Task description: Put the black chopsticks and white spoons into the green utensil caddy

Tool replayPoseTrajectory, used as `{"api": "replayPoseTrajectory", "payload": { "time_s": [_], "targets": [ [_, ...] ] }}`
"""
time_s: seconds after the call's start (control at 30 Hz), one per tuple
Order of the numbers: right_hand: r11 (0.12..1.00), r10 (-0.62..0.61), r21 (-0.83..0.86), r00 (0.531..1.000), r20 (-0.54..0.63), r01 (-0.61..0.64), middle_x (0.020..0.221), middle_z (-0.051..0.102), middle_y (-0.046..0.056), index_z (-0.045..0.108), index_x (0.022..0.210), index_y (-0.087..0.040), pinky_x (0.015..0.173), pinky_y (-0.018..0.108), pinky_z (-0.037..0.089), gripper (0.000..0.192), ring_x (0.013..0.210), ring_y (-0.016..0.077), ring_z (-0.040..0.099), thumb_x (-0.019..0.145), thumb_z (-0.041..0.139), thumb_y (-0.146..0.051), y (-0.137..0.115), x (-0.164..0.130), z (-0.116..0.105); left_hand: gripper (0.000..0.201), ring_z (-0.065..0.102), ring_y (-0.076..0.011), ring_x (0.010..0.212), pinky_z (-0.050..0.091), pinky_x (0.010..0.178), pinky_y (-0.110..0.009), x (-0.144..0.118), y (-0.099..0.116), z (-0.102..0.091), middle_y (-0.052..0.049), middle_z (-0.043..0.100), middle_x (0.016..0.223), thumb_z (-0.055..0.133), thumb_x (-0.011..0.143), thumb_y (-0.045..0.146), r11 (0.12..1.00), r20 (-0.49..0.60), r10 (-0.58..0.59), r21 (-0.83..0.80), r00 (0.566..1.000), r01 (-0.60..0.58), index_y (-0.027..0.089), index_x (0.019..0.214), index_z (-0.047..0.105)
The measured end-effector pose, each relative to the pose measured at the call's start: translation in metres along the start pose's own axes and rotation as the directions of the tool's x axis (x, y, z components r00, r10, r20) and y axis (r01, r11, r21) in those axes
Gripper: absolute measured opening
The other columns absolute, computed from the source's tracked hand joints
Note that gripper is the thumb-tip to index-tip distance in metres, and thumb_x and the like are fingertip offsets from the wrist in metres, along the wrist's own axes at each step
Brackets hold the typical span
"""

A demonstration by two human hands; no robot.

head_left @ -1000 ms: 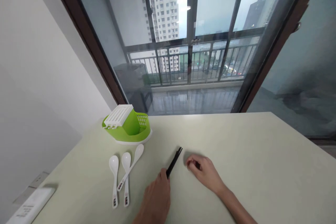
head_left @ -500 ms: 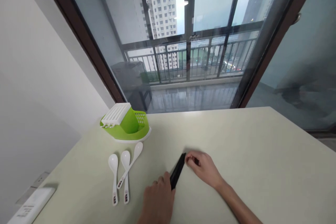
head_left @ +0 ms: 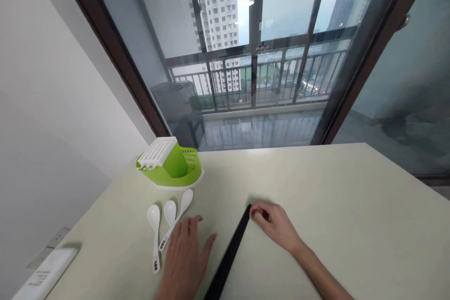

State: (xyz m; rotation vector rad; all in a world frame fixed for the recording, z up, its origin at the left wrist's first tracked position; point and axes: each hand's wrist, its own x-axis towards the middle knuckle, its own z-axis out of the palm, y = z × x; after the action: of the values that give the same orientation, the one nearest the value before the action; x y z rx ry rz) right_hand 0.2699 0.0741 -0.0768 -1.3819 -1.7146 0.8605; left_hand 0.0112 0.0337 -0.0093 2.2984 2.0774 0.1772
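- Right-hand fingers (head_left: 258,212) pinched closed on the far tip of the black chopsticks (head_left: 230,253); thumb and forefinger meet at the tip, remaining fingers curled under.
- Right hand (head_left: 276,227) rests low on the table (head_left: 351,215), wrist trailing off toward the near right.
- Left hand (head_left: 184,255) flat and open, fingers spread, palm down on the table; it holds nothing. Its fingertips lie just beside the handles of the white spoons (head_left: 168,225), and may overlap the nearest one; contact cannot be told.
- Change from half a second ago: the left hand then sat against the near end of the chopsticks; it has let go and moved leftward toward the spoons. The right hand has kept its pinch on the far tip.
- Change in the sticks: a second ago they were a short stub sticking out of the left fist. Now their length lies exposed, from the right fingers down to the bottom edge of the view.
- Judgement: the bundle has passed to the right hand's control alone, and the left is free.
- Look of the chopsticks: thin, black, matte, straight, packed tightly side by side; the count cannot be told. They lie flat, slanting from the right fingertips toward the near left.
- Beyond the left fingers: three spoons, bowls pointing away; farther off, a green cutlery drainer (head_left: 172,168) with a white slotted top.
- Near left of that hand: a white power strip (head_left: 45,274) at the table edge.
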Motion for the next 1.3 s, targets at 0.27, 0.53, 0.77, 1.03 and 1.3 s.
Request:
{"api": "replayPoseTrajectory", "payload": {
  "time_s": [0.27,0.53,0.77,1.03,1.3],
  "targets": [
    [1.000,0.018,-0.005,1.000,0.005,-0.018,0.070,0.069,-0.002,0.070,0.078,-0.025,0.060,0.029,0.037,0.025,0.061,0.0164,0.056,0.089,0.048,-0.026,0.001,-0.001,-0.001,0.072,0.053,-0.0405,0.116,0.046,0.096,-0.050,0.007,-0.067,0.005,-0.024,0.053,0.128,0.058,0.089,0.053,0.912,-0.274,-0.237,0.268,0.932,0.311,0.001,0.139,0.050],
    [1.000,0.012,-0.011,1.000,0.012,-0.011,0.073,0.069,-0.002,0.069,0.080,-0.025,0.062,0.029,0.039,0.024,0.064,0.0169,0.057,0.090,0.047,-0.027,0.005,-0.002,-0.002,0.075,0.062,-0.0395,0.114,0.047,0.093,-0.045,0.010,-0.078,0.001,-0.023,0.061,0.119,0.048,0.095,0.059,0.887,-0.076,-0.372,0.263,0.925,0.378,-0.001,0.139,0.041],
    [1.000,0.010,-0.011,1.000,0.023,-0.010,0.074,0.070,-0.001,0.070,0.081,-0.025,0.062,0.029,0.039,0.024,0.063,0.0170,0.057,0.090,0.047,-0.028,0.006,-0.001,-0.002,0.058,0.065,-0.0369,0.112,0.049,0.093,-0.045,0.017,-0.075,0.003,-0.025,0.063,0.121,0.041,0.102,0.046,0.915,-0.027,-0.323,0.246,0.946,0.320,0.001,0.138,0.042],
    [1.000,0.012,-0.010,1.000,0.027,-0.011,0.073,0.069,-0.002,0.069,0.081,-0.025,0.063,0.029,0.039,0.025,0.063,0.0168,0.057,0.091,0.046,-0.028,0.005,-0.001,-0.003,0.045,0.066,-0.0341,0.112,0.050,0.095,-0.043,0.025,-0.076,0.011,-0.023,0.064,0.123,0.042,0.104,0.037,0.951,0.026,-0.214,0.235,0.977,0.202,0.003,0.131,0.053],
    [1.000,0.018,-0.006,1.000,0.023,-0.018,0.072,0.069,-0.002,0.070,0.080,-0.024,0.062,0.029,0.038,0.025,0.063,0.0166,0.057,0.089,0.047,-0.028,0.004,-0.001,-0.002,0.035,0.066,-0.0337,0.108,0.051,0.092,-0.045,0.026,-0.069,0.017,-0.020,0.066,0.114,0.042,0.104,0.024,0.925,0.024,-0.158,0.354,0.987,0.140,0.003,0.126,0.059]
  ]
}}
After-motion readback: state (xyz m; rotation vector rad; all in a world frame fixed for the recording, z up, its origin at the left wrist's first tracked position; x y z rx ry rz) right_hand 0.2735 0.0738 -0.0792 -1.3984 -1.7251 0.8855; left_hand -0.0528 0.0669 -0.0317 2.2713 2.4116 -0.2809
